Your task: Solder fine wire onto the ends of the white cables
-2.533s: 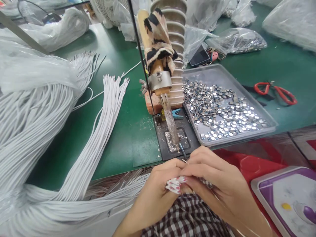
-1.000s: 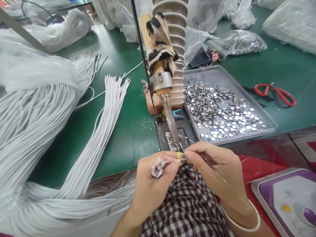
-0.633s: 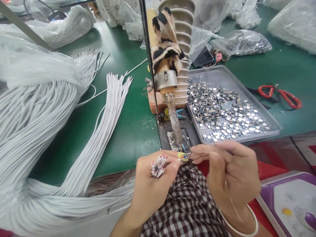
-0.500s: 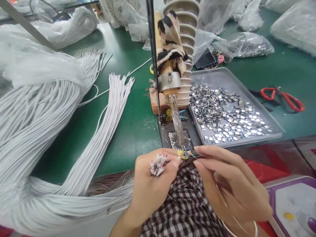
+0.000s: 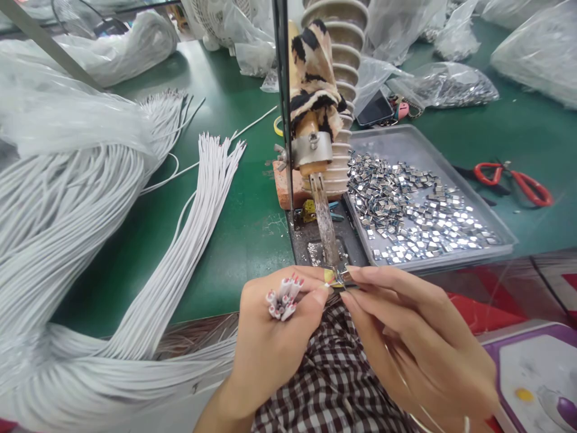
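My left hand is closed round a bundle of thin white cables, their stripped ends showing red cores. Between its thumb and forefinger one cable end points at the tip of a clamped soldering iron. My right hand pinches a thin silvery wire, apparently solder, that trails back across the palm. Its fingertips lie close to the iron's tip, beside a small yellow piece. A tiny shiny part seems to sit at the tip, but fingers partly hide it.
Right of the iron stands a clear tray of small metal parts. Red-handled pliers lie beyond it. White cable bundles cover the left side. Behind the iron rise a ribbed hose and a brick.
Both hands have shifted slightly left. My right fingertips have come nearer to the left thumb and the iron's tip, and the view has moved a little.
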{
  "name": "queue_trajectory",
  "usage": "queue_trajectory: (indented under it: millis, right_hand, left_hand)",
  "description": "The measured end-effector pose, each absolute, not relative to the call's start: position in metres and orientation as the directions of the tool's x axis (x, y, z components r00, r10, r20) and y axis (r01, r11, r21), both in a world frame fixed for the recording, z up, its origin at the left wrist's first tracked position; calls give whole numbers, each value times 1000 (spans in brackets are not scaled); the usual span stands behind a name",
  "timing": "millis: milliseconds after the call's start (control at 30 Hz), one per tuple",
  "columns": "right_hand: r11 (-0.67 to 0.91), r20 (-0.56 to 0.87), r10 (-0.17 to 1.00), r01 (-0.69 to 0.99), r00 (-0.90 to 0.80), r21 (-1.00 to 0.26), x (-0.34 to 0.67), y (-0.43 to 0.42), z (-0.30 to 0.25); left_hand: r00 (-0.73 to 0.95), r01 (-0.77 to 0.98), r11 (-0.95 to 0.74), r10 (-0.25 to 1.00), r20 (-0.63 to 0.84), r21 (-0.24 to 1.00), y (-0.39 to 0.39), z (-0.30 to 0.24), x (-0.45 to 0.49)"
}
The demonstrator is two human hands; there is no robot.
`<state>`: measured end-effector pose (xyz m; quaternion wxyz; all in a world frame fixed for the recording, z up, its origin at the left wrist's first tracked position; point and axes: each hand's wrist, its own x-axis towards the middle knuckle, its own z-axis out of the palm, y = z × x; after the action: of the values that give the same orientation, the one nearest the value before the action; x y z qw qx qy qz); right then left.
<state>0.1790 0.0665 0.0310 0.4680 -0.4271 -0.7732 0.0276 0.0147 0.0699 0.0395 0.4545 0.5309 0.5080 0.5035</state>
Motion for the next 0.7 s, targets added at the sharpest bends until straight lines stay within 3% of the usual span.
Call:
queue_trajectory:
  millis: [200,333,467,700]
  right_hand:
    - [638,715,683,598,-149,-485,179,66,27]
    - [633,708,697,562,-114,-532,175,71,26]
    - [658,730,674,539,-111,-525,173,77,28]
    - [672,739,663,530,-120,-517,173,77,28]
  left_hand:
    - [-11,95,-19,1000,20,995,72,41,14]
    - [-1,-4,56,998,-56,998,82,44,14]
    - [-11,-106,109,994,-111,988,87,46,14]
    - [-4,-128,131,991,-133,983,84,46,13]
